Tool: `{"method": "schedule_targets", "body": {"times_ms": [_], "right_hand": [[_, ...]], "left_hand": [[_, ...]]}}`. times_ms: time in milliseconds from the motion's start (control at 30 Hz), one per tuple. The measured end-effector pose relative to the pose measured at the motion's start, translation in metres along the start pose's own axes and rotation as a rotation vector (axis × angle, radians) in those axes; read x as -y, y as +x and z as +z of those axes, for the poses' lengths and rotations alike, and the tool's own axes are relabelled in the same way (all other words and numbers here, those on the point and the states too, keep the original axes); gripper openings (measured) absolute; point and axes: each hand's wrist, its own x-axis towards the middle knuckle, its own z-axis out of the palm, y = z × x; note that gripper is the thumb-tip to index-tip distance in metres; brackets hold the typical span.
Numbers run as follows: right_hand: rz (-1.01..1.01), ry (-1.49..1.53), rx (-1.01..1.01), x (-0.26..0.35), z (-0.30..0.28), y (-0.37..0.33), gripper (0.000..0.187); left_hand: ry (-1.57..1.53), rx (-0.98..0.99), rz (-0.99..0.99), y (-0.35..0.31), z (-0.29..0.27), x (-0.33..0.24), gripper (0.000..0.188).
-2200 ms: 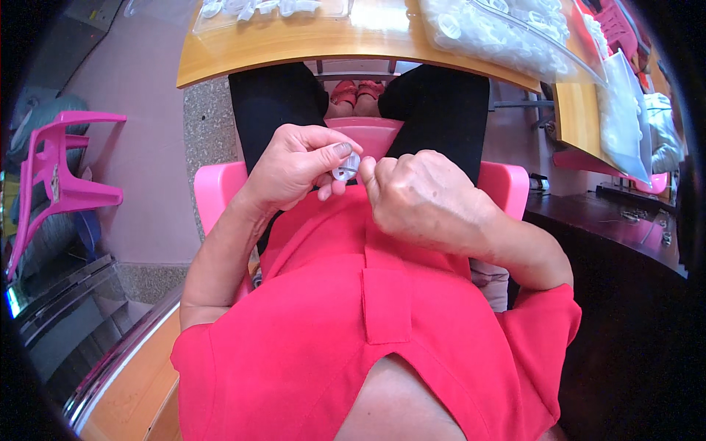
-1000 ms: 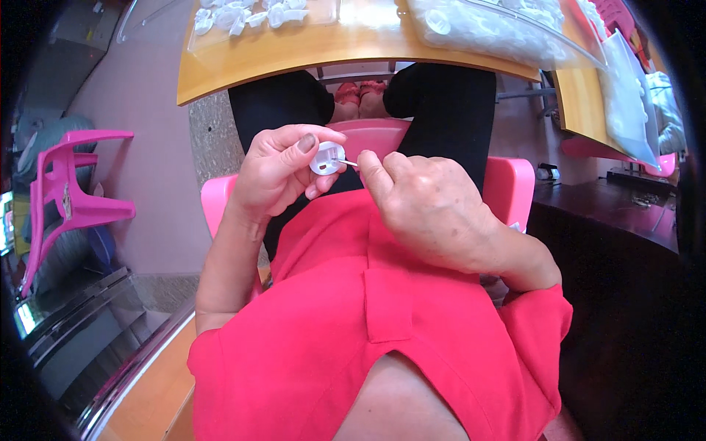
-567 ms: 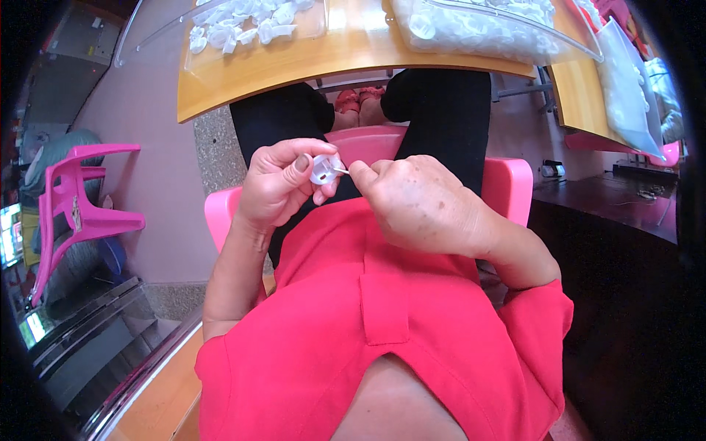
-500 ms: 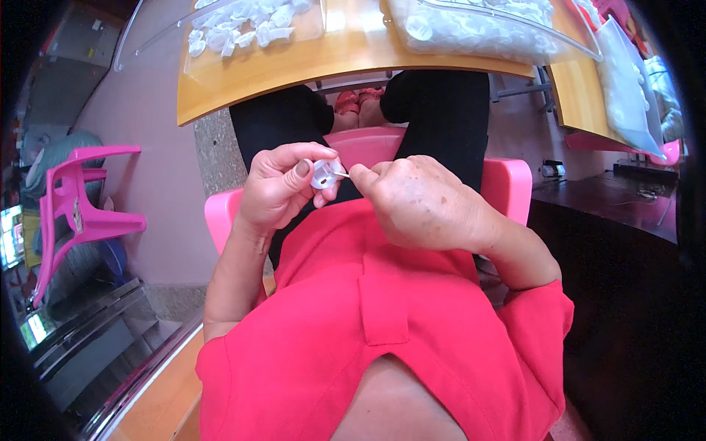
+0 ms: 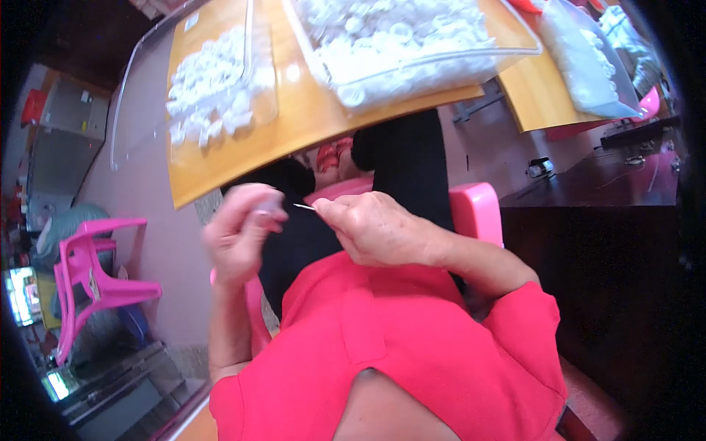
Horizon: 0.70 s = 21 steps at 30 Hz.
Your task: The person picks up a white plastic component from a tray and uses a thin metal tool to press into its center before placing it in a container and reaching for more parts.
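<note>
Since the picture of half a second ago my head has turned, so the whole view tilts now, and much more of the counter point(image 5: 309, 117) shows above my hands. My left hand point(image 5: 239, 239) has moved away from the right one and to the left; it is blurred from motion. Earlier the two hands were touching over the small piece, now there is a gap between them. I judge that the work on this piece with the pin is at a pause or finished, because the tip is no more inside it.

All places I give from the counter. On its top, at the left, lies a clear bag with white small parts point(image 5: 213, 88), and at the right a bigger clear bag of white parts point(image 5: 412, 44). Far to the left of the counter and lower stands a pink plastic chair point(image 5: 95, 279). Under the near edge of the counter are my knees in black, and I sit on a pink seat point(image 5: 474, 213).

My right hand point(image 5: 379, 235) is just below the near edge of the counter. Its fingers are pinched narrow on a thin metal pin point(image 5: 304, 207), which points left toward the other hand.

The fingers of my left hand are curled around a small clear piece point(image 5: 268, 213), below the counter's edge; it is too blurred to tell its shape.
</note>
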Motion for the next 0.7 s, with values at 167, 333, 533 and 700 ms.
{"method": "schedule_targets", "body": {"times_ms": [167, 333, 533, 700], "right_hand": [[-0.008, 0.051, -0.133, -0.023, 0.004, -0.003, 0.01], [0.141, 0.021, 0.051, -0.033, 0.007, -0.005, 0.016], [0.15, -0.034, 0.111, -0.04, 0.008, -0.004, 0.016], [0.148, -0.071, 0.12, -0.046, 0.011, -0.005, 0.017]], "left_hand": [[0.65, -0.467, 0.394, 0.096, -0.084, -0.046, 0.032], [0.972, -0.25, 0.413, 0.2, -0.072, -0.062, 0.039], [0.768, 0.459, 0.351, 0.272, 0.073, -0.052, 0.024], [1.273, 0.758, 0.303, 0.326, 0.142, -0.005, 0.016]]}}
